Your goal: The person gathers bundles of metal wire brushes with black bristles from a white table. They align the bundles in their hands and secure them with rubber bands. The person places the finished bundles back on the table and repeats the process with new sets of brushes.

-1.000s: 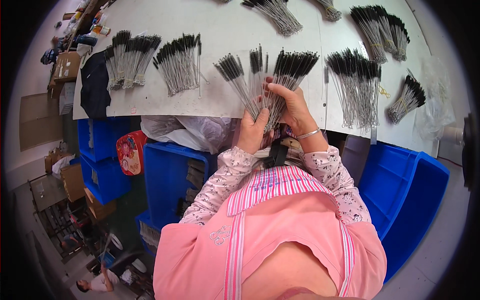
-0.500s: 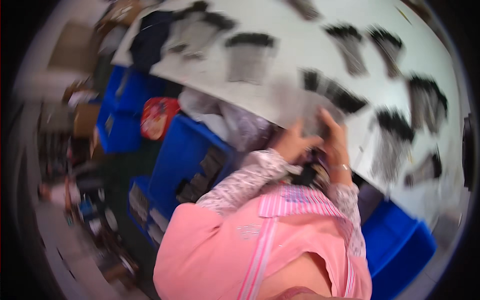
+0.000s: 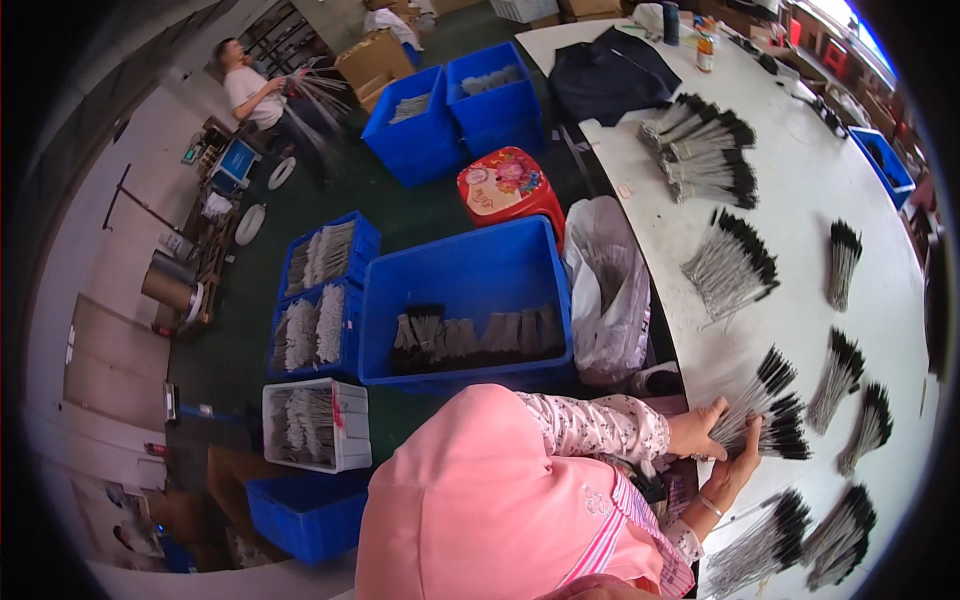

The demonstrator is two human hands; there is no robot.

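Note:
At the near edge of the white table [image 3: 650,215], my left hand [image 3: 697,431] is closed round the pale ends of a bundle of thin grey wires with black tips [image 3: 738,405]. My right hand [image 3: 736,468] grips the same bundle from the other side, its fingers partly hidden by the wires. The black tips fan out in separate clumps, away from me. Similar loose bundles lie around it: a wide fanned bundle [image 3: 733,262] beyond my left hand, a small one [image 3: 836,380] farther across, and another [image 3: 760,545] beside my right forearm.
A large blue bin [image 3: 465,240] holding wire bundles stands left of the table, beside a white plastic bag [image 3: 607,290] and a red flowered stool [image 3: 507,185]. More blue crates [image 3: 405,145] are behind. A person [image 3: 262,95] stands far left, handling long strands.
The view has swung left, bringing more floor and crates into sight. Both hands stay together on a wire bundle at the table's edge; the earlier frame is blurred.

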